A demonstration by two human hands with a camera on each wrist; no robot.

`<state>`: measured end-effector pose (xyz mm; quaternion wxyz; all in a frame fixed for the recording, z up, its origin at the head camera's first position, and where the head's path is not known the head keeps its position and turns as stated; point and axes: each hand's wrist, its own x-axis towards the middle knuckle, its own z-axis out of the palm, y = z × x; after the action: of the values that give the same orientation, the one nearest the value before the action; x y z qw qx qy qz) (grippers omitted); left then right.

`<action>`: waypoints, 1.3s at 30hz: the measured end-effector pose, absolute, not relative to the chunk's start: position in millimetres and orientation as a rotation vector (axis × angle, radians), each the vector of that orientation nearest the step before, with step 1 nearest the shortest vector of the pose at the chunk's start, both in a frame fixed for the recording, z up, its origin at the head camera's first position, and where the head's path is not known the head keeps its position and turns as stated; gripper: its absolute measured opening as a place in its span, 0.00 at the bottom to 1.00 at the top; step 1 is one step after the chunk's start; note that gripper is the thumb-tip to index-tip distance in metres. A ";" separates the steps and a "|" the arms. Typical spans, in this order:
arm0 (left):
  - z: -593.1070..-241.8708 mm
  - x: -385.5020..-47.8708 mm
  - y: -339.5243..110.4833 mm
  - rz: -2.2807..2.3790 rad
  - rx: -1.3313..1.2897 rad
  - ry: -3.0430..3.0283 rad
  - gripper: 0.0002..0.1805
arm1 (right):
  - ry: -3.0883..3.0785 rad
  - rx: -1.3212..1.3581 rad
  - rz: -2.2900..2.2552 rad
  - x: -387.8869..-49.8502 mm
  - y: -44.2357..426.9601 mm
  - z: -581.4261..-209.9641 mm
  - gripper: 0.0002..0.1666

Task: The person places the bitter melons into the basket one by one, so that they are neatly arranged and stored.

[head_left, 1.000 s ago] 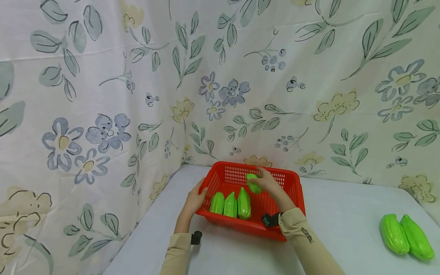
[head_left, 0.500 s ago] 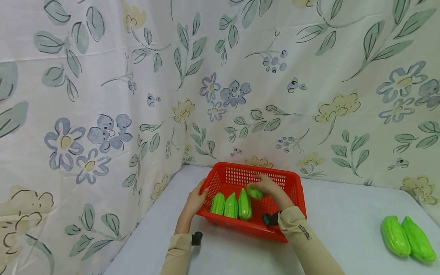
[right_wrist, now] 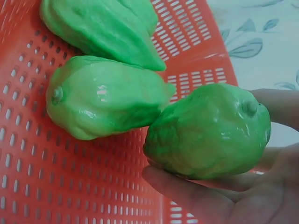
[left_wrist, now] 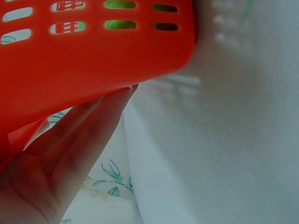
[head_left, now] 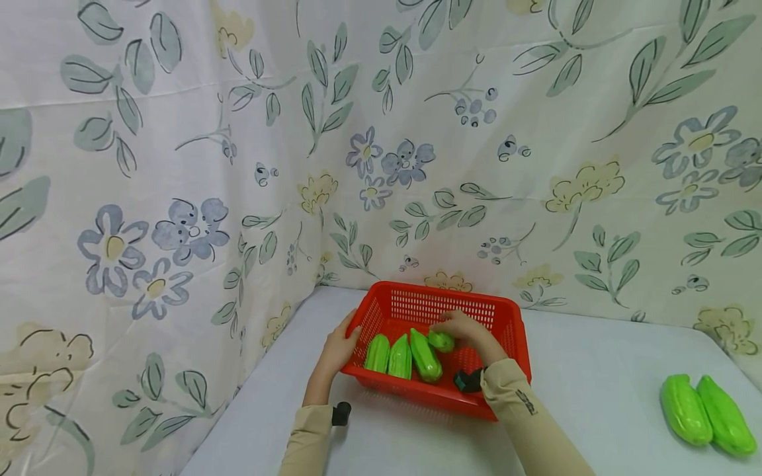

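Your right grip [head_left: 465, 326] clamps a green gourd [right_wrist: 205, 133] inside the red basket [head_left: 417, 394], open room toward the basket's right wall [head_left: 508, 334]; your left grip [head_left: 339, 345] holds its left rim [head_left: 364, 304].

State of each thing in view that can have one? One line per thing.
Red basket: upright, uncovered, partly filled.
Left hand: holding the basket's left edge.
Right hand: inside the basket, gripping one vegetable.
Held green vegetable: gripped, inside the basket.
Three other basket vegetables: unheld, in a row, rightmost one slanted.
Two table vegetables: unheld, side by side.
Floral cloth: hanging, creased.
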<state>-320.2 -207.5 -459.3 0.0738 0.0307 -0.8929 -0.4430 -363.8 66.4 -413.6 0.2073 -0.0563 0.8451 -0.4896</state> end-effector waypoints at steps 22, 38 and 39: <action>-460.0 -320.4 -207.2 -1.301 0.080 -2.692 0.29 | 2.360 -0.120 -1.275 -364.6 69.2 -417.6 0.38; -461.1 -320.3 -207.5 -1.279 0.075 -2.686 0.28 | 2.275 -0.106 -1.235 -361.3 72.9 -416.2 0.45; -461.1 -320.2 -207.3 -1.272 0.070 -2.684 0.28 | 2.273 -0.116 -1.231 -361.0 73.2 -416.3 0.45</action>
<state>-320.2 -207.3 -461.1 0.0851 0.0236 -0.9001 -0.4266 -361.0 73.2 -416.3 0.2736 -0.0432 0.8449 -0.4576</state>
